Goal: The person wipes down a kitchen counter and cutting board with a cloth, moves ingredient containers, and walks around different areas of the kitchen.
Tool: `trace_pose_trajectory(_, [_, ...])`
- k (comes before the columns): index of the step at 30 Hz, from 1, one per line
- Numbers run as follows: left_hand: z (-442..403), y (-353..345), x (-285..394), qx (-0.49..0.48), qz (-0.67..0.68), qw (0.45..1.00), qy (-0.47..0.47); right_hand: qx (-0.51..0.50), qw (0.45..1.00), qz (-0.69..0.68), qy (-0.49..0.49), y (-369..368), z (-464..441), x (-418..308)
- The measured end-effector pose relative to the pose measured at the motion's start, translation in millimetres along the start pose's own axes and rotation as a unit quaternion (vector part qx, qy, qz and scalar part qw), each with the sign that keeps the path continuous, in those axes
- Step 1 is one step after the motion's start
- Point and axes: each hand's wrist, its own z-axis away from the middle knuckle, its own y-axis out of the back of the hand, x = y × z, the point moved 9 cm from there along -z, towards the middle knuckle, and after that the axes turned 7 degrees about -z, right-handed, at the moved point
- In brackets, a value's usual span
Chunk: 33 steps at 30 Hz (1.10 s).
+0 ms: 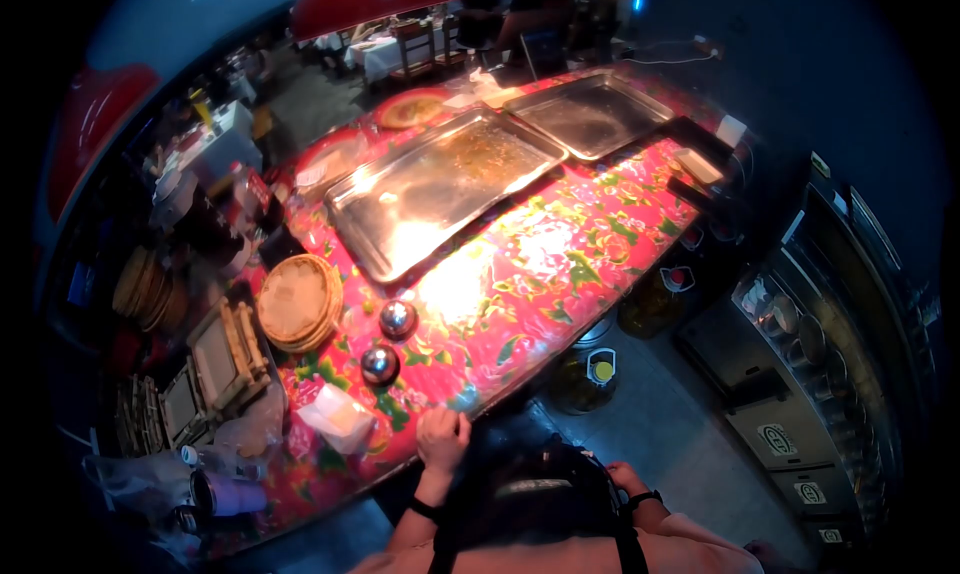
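Note:
My left hand (443, 440) rests at the front edge of the flowered red tablecloth (560, 264), fingers curled in, with nothing visible in them. Close to it on the left lies a crumpled white paper napkin pile (338, 417). Two shiny metal balls or round-lidded pots (397, 318) sit just beyond. By my waist hangs my right hand (628, 479), beside my dark apron; its fingers are partly hidden, so I cannot tell what they do. It is away from the table.
A large metal tray (440, 199) and a second one (590, 114) lie at the back. Stacked round woven plates (298, 302), wooden frames (225, 349) and a purple cup (228, 494) stand left. Large jars (585, 382) are on the floor; steel cabinets (775, 434) line the right.

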Motion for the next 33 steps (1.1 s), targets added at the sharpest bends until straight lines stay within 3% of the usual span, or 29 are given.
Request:
trace_pose_trajectory(15, [0, 1, 1, 0.004, 0.004, 1.000, -0.004, 0.019, 1.000, -0.014, -0.007, -5, -15, 25])
trace_pose_trajectory(18, [0, 1, 1, 0.000, 0.008, 1.000, -0.003, -0.003, 0.997, -0.056, -0.055, -7, -8, 31])
trace_pose_trajectory(23, [-2, 0, 4, -0.006, 0.012, 1.000, -0.010, 0.030, 0.999, -0.033, -0.031, 1, 6, 34])
trace_pose_trajectory(30, [0, -8, 2, -0.015, 0.009, 1.000, -0.003, 0.097, 0.995, -0.015, 0.013, 4, 31, 107])
trace_pose_trajectory(33, [0, -7, 4, -0.008, -0.004, 1.000, -0.007, 0.140, 0.987, -0.015, 0.073, 14, 43, 112])
